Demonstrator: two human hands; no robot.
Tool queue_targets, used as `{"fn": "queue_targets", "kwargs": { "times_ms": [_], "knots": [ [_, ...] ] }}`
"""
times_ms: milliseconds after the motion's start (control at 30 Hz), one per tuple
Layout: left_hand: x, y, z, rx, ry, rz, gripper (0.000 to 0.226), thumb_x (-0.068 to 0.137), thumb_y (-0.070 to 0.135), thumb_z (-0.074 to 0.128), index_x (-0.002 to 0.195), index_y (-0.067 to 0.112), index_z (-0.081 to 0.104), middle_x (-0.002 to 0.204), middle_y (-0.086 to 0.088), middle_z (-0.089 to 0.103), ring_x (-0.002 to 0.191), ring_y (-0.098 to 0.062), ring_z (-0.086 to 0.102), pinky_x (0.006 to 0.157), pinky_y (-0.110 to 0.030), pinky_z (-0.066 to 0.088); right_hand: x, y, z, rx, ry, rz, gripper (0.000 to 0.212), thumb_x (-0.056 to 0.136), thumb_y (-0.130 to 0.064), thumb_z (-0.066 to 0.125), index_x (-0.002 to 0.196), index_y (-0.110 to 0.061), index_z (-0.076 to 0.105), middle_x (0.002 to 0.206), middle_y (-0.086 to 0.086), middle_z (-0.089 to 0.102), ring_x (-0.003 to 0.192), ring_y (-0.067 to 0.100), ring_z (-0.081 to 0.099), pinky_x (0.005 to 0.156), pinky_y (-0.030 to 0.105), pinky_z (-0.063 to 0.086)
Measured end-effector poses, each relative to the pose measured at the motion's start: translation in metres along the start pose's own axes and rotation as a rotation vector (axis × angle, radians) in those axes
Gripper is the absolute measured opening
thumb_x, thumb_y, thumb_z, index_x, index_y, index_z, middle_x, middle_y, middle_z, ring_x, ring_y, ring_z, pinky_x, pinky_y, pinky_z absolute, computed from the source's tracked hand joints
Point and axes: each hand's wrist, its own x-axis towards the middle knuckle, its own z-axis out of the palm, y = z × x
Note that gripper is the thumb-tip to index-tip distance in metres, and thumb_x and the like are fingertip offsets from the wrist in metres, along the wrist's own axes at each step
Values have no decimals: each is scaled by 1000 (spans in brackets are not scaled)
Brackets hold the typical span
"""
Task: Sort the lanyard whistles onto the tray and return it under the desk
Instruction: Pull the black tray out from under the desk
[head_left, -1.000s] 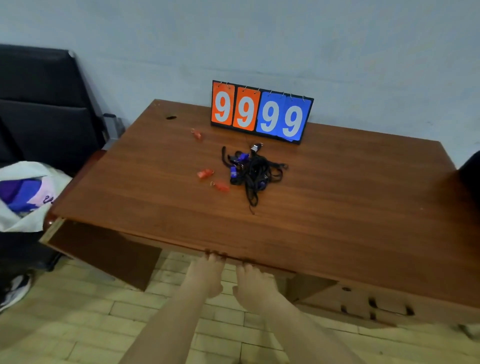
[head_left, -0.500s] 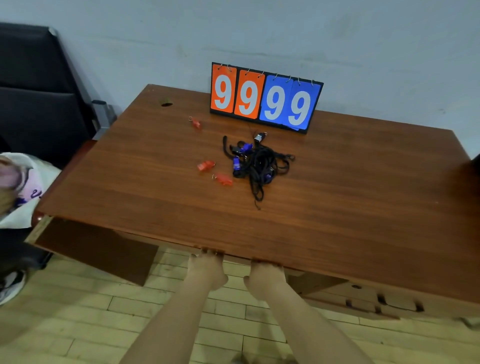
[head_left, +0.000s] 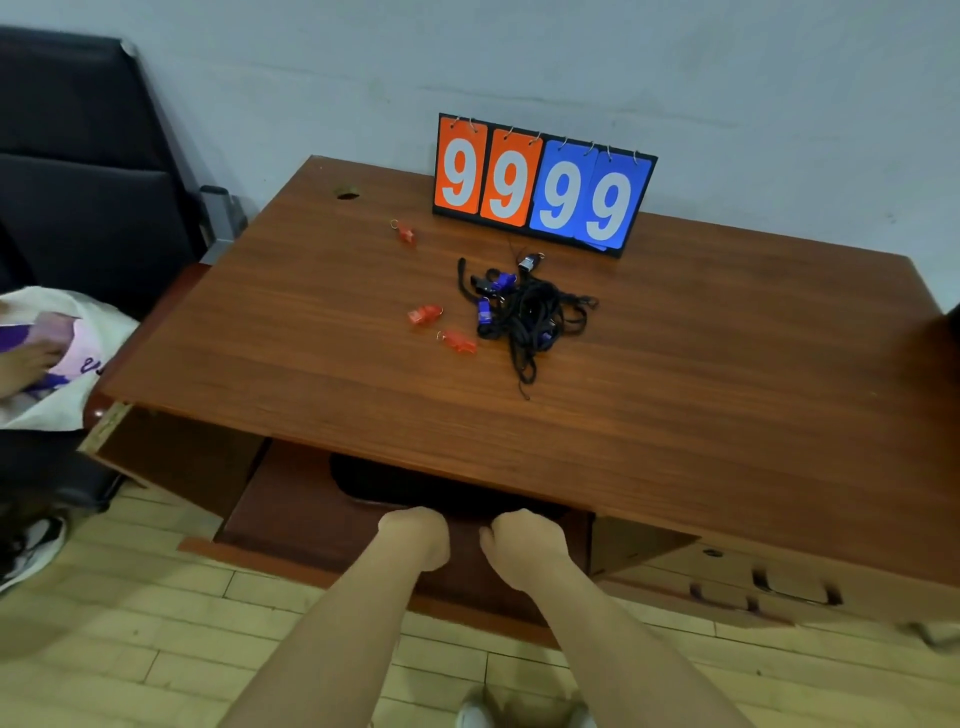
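my left hand (head_left: 415, 536) and right hand (head_left: 525, 546) sit curled on the tray (head_left: 291, 509) under the desk (head_left: 675, 415); whether they grip it, i can't tell. whistles (head_left: 484, 310) lie on top.

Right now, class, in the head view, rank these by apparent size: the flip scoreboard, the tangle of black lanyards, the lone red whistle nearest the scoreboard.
1. flip scoreboard, largest.
2. tangle of black lanyards.
3. red whistle, clearly smallest, even allowing for distance.
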Motion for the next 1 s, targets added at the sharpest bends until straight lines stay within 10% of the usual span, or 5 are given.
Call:
{"fn": "queue_targets", "kwargs": {
  "times_ms": [267, 400, 500, 667, 1000],
  "knots": [
    [6, -21, 27, -66, 297, 95, 29, 96, 29, 45, 113, 12, 61, 107, -5, 65, 84, -21, 60, 67, -31, 45, -11, -14, 25, 9, 43, -49, 38, 102, -36, 35, 73, -17, 51, 63, -6, 41, 68, 22, 50, 52, 27, 35],
    [7, -29, 33, -125, 468, -1, 34, 96, 33, 45, 121, 12, 54, 119, -7, 58, 103, -24, 58, 75, -33, 45, -11, -16, 31, -36, 343, -24, 23, 88, -32, 66, 74, -16, 59, 70, 0, 57, 67, 23, 60, 47, 25, 34],
    [9, -39, 41, -153, 492, -178, 58, 93, 43, 46, 142, 14, 34, 145, -14, 32, 128, -33, 38, 96, -42, 42, -9, -10, 34, -20, 329, 171, 43, 81, -28, 72, 117, -9, 59, 116, 17, 57, 103, 35, 59, 76, 41, 50],
    [18, -56, 50, -426, 317, -378, 86, 90, 52, 47, 154, 16, 1, 157, -23, -19, 145, -44, 1, 111, -54, 26, -4, 7, 39, 101, 17, 422, 65, 99, -34, 45, 153, -12, 14, 155, 36, -7, 146, 46, 3, 119, 53, 12],
    [7, -50, 48, -528, 144, -466, 75, 91, 39, 42, 151, 2, 17, 157, -27, -12, 124, -35, 48, 100, -42, 44, -4, 17, 31, 57, 111, 439, 39, 95, -34, 51, 122, -6, 58, 131, 18, 55, 118, 31, 55, 95, 38, 47]
  ]
}}
